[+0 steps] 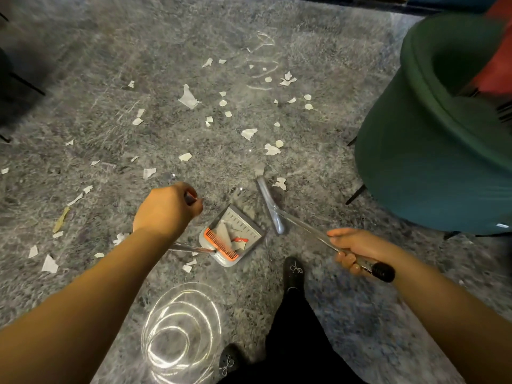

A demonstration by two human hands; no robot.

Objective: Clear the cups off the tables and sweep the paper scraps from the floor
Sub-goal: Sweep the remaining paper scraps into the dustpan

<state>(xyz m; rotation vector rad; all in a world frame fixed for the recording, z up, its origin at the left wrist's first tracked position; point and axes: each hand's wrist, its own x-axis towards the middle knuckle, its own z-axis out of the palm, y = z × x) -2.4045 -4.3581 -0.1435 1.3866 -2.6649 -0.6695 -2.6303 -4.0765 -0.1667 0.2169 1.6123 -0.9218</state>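
Head view: dustpan [243,231] label's writing is too blurred to read.

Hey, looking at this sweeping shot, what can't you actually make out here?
Head view only:
- Dustpan handle: the left hand and forearm cover most of it.
- Broom bristles: motion-blurred, so contact with scraps is unclear.
- Green chair: cut off by the right edge; only leg tips show.
- Far paper scraps: too small and smeared to count.
- Tables and cups: out of frame.
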